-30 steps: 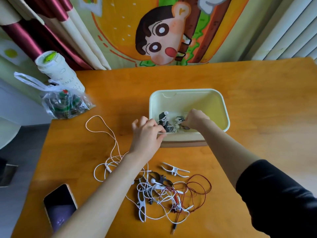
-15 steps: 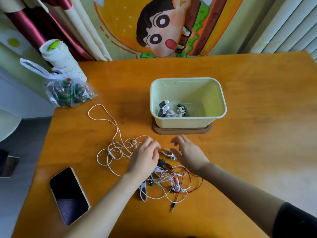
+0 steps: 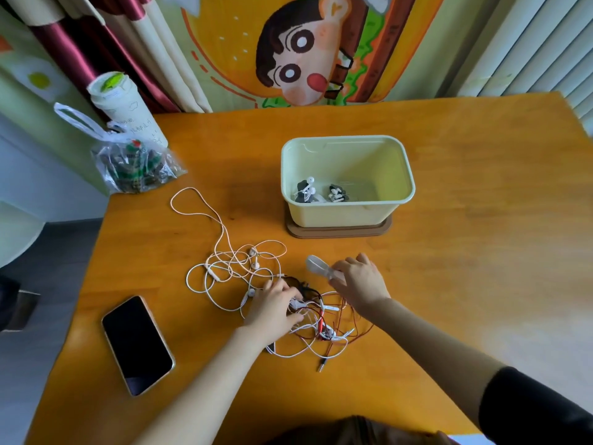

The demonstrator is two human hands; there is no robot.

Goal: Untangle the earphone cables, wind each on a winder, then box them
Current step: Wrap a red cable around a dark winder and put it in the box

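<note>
A tangle of white and dark red earphone cables (image 3: 308,329) lies on the wooden table near its front. One white cable (image 3: 221,232) trails out to the left in loops. My left hand (image 3: 274,308) rests fingers down on the tangle; its grip is hidden. My right hand (image 3: 359,282) holds a white winder (image 3: 317,266), blurred by motion, just above the table. Behind stands a pale yellow box (image 3: 348,213) holding two wound earphone bundles (image 3: 321,192).
A black phone (image 3: 136,345) lies face up at the front left. A plastic bag of small items (image 3: 134,165) and a white bottle (image 3: 123,107) stand at the back left corner. The box sits on a brown lid (image 3: 337,231). Curtains hang behind.
Both hands left the box and came back to the tangle. My right hand picked up the white winder. My left hand settled onto the cables.
</note>
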